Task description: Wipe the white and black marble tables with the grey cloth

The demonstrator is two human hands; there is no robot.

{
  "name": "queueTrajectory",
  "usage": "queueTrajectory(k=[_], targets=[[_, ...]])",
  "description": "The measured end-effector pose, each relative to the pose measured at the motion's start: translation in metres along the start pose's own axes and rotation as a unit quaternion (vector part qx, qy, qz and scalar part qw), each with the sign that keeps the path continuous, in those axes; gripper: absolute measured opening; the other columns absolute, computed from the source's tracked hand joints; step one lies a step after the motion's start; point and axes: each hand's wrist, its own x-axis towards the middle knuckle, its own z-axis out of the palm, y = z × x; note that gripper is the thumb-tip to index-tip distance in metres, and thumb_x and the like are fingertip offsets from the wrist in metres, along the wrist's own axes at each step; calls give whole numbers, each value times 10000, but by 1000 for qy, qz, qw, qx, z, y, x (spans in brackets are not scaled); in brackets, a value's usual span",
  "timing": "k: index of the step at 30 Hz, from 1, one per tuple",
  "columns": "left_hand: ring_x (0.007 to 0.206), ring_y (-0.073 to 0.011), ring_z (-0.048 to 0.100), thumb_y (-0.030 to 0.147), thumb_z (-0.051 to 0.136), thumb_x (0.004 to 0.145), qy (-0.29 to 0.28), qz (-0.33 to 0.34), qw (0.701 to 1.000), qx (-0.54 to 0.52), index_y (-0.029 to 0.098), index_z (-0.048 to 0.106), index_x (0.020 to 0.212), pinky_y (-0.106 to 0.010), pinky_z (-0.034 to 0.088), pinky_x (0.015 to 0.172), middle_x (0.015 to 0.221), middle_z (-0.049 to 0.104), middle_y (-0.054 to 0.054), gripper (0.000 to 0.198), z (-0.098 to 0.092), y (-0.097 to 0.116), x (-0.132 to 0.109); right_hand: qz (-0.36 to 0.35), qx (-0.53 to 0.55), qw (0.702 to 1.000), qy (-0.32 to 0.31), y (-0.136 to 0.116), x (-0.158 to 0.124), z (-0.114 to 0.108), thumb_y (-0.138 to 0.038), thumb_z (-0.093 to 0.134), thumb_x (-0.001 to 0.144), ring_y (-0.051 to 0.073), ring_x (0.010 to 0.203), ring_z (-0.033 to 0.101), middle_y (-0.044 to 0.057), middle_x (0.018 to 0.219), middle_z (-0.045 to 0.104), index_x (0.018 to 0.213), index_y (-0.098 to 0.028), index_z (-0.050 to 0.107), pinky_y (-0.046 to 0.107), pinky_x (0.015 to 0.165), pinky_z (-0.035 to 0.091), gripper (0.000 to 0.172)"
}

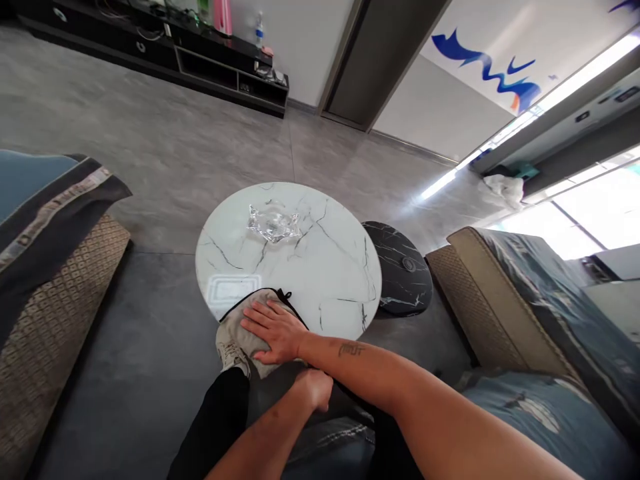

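My right hand (274, 331) lies flat with its fingers spread on a beige-grey cloth (240, 319) with dark edging and a small black loop. The cloth rests on the near edge of a round white marble-patterned table (325, 267), and part of it hangs over the rim. Below my right wrist, my left hand (316, 389) is closed in a fist; whatever it may hold is hidden. A clear, star-shaped glass dish (273, 223) stands on the far part of the tabletop.
A lower black marble-patterned table (400, 267) tucks in at the right. Sofas stand on both sides, the left sofa (65, 267) and the right sofa (480, 293). A black TV cabinet (160, 57) lines the far wall. My shoe (231, 350) is beside the cloth.
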Motion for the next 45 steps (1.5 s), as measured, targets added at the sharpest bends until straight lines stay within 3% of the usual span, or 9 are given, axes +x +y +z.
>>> queueTrajectory(k=[5, 9, 15, 19, 24, 29, 36, 41, 45], targets=[[1248, -427, 749, 349, 809, 779, -43, -58, 996, 50, 190, 759, 1343, -517, 625, 1046, 1367, 773, -221, 588, 5, 4, -6, 4, 19, 1000, -15, 29, -74, 10, -664, 655, 1012, 304, 1738, 95, 122, 1828, 210, 1789, -191, 317, 568, 1420, 38, 971], [1270, -395, 744, 403, 813, 820, -50, -51, 996, 50, 210, 738, 1375, -488, 622, 1049, 1400, 763, -198, 592, 4, 6, -10, 43, 29, 999, -14, 55, -130, 12, -641, 700, 952, 331, 1724, 165, 132, 1811, 268, 1776, -198, 360, 596, 1412, 109, 995], [1256, -388, 746, 392, 806, 824, -56, -50, 995, 59, 224, 739, 1350, -486, 613, 1040, 1387, 768, -190, 556, 2, 7, -9, 161, -5, 987, -29, 109, -204, -6, -592, 640, 957, 336, 1720, 184, 127, 1812, 270, 1768, -193, 379, 615, 1408, 146, 941], [1289, -386, 730, 380, 787, 852, -52, -48, 996, 59, 211, 732, 1351, -478, 604, 1054, 1406, 755, -199, 530, 4, 6, -10, 209, -18, 977, -24, 151, -235, -24, -562, 605, 953, 343, 1714, 207, 151, 1797, 303, 1739, -157, 435, 603, 1415, 139, 901], [1274, -385, 733, 339, 760, 872, -42, -47, 996, 57, 190, 733, 1345, -497, 597, 1055, 1406, 751, -203, 496, 4, 7, -11, 300, -42, 953, -27, 185, -248, -42, -497, 590, 979, 315, 1727, 164, 150, 1815, 254, 1742, -122, 419, 533, 1431, 138, 867], [1242, -376, 740, 330, 732, 879, -29, -39, 997, 54, 176, 724, 1344, -499, 589, 1052, 1396, 747, -209, 490, -4, 10, -14, 370, -71, 926, 0, 185, -245, -37, -522, 478, 1028, 276, 1738, 112, 95, 1843, 172, 1774, -121, 346, 492, 1443, 108, 857], [1288, -402, 727, 309, 762, 880, -28, -30, 998, 52, 155, 733, 1357, -530, 596, 1078, 1402, 747, -221, 502, -8, 14, -12, 579, -48, 812, 64, 167, -215, -16, -589, 293, 1094, 352, 1727, 143, 122, 1851, 120, 1809, -145, 232, 627, 1392, 232, 843], [1284, -417, 726, 288, 762, 892, -21, -30, 998, 50, 128, 732, 1358, -550, 597, 1079, 1386, 751, -233, 494, -5, 12, -11, 558, -42, 825, 80, 178, -212, -32, -538, 216, 1110, 311, 1665, 335, 139, 1777, 359, 1754, -161, 390, 532, 1379, 318, 766], [1268, -417, 733, 308, 775, 883, -19, -25, 999, 40, 131, 726, 1372, -553, 600, 1068, 1387, 749, -239, 522, -4, 12, -10, 533, -75, 838, 89, 172, -210, -27, -498, 162, 1108, 274, 1725, 178, 85, 1832, 232, 1802, -159, 274, 507, 1430, 198, 781]])
